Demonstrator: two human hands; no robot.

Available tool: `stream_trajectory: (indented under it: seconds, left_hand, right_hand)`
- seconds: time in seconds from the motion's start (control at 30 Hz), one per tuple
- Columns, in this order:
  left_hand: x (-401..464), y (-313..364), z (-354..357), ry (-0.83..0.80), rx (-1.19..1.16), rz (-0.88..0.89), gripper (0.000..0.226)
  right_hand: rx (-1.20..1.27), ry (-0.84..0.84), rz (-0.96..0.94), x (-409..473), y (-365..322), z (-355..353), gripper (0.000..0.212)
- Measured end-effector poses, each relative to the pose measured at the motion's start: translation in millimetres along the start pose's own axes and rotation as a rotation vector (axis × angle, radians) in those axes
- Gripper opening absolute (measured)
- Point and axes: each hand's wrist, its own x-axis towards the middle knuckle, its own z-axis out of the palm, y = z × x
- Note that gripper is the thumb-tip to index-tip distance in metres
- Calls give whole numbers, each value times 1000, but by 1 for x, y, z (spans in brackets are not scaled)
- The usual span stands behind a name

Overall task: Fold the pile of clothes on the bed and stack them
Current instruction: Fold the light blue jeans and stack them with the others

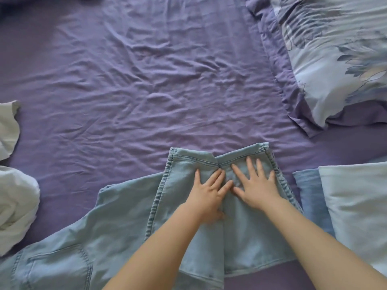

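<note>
A pair of light blue jeans [109, 233] lies on the purple bed sheet [146, 80] near the front edge, its legs folded over so the hems point away from me. My left hand [207, 193] and my right hand [255, 185] press flat on the folded legs side by side, fingers spread and straight. To the right lies a stack of folded blue clothes [343, 208], a darker piece under a paler one. At the left edge sits a crumpled pile of white clothes [14, 197].
A floral blue pillow [339, 55] with a purple border lies at the back right. The wrinkled sheet stretches across the middle and back of the bed.
</note>
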Motion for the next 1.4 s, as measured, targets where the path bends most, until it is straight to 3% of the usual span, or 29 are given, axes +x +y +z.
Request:
stream_trajectory:
  seconds: [0.07, 0.13, 0.23, 0.33, 0.43, 0.53, 0.63, 0.7, 0.77, 0.83, 0.97, 1.0, 1.07, 1.13, 1.23, 1.3, 1.4]
  left_hand:
    - [-9, -9, -2, 72, -24, 56, 80]
    - [-26, -15, 1, 221, -65, -39, 69]
    - [-62, -24, 14, 347, -279, -437, 74]
    - [-95, -29, 24, 338, -685, -810, 81]
    - [-117, -34, 27, 290, -1073, -1000, 69]
    - [-133, -40, 24, 177, -1419, -975, 38]
    - [-144, -27, 1, 169, -2013, -669, 20]
    - [-141, -11, -18, 138, -2113, -464, 24]
    - [-130, 9, -34, 78, -2088, -344, 41]
    - [-118, 31, -48, 33, -2041, -262, 44]
    - [-88, 65, -54, -8, -1862, -206, 40]
    - [-81, 71, -52, -7, -1839, -245, 43]
    - [-66, 80, -46, 6, -1777, -341, 47]
    - [-52, 83, -37, 65, -1500, -396, 51]
    - [-36, 74, -30, 290, -1092, -458, 55]
    - [-26, 64, -32, 386, -1013, -477, 63]
    - [-5, 56, -43, 346, -822, -420, 65]
  right_hand:
    - [47, -120, 3, 7, 3, -13, 74]
    - [72, -166, 15, 5, 1, -22, 78]
    - [113, -89, 53, -11, -12, -20, 83]
    - [158, -43, 50, -38, -38, -4, 80]
    - [303, -24, 45, -68, -65, 13, 71]
    - [638, 111, -14, -102, -86, 18, 72]
    - [984, 103, -267, -146, -108, 12, 89]
    - [1051, 97, -334, -169, -118, 12, 103]
    - [1099, 237, -257, -182, -117, 16, 107]
    - [1170, 488, -40, -187, -105, 18, 93]
    - [1154, 799, 412, -186, -61, 23, 28]
    - [1132, 814, 478, -184, -48, 24, 21]
    - [1123, 776, 526, -181, -22, 29, 31]
    - [1123, 693, 542, -179, -1, 36, 42]
    - [989, 633, 586, -178, 19, 49, 51]
    - [808, 653, 533, -181, 24, 58, 48]
    - [658, 735, 450, -184, 25, 70, 40]
